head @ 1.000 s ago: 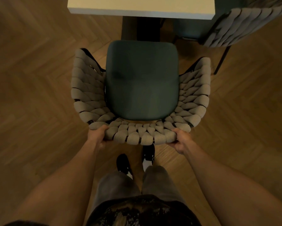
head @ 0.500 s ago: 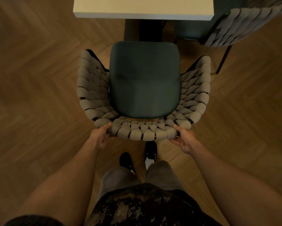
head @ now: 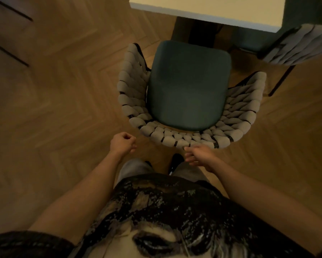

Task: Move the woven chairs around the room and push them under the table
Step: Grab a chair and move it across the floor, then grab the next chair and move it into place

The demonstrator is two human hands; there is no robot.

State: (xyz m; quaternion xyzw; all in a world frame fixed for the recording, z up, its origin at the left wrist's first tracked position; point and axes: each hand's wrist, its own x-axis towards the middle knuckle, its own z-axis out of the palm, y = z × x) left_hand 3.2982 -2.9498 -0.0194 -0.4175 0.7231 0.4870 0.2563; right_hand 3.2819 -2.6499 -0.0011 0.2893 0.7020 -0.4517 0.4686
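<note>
A woven chair (head: 136,94) with a beige rope back and a dark green seat cushion (head: 188,86) stands in front of me, facing the pale table (head: 203,6). The seat's front edge sits just short of the table's edge. My left hand (head: 123,143) is off the chair, to the left of its back, curled into a fist and holding nothing. My right hand (head: 197,155) hovers just under the back's rim with its fingers stretched out. I cannot tell whether its fingertips touch the weave.
A second woven chair (head: 301,45) stands at the table's right corner, its thin dark leg (head: 281,81) slanting to the floor. The table's dark base (head: 193,32) is beyond the seat. Herringbone wood floor (head: 63,90) lies all around. Thin dark legs (head: 11,15) show at upper left.
Both hands have let go of the chair's back and drawn toward me. The left has closed into a fist, and the view has swung so the chair sits further right.
</note>
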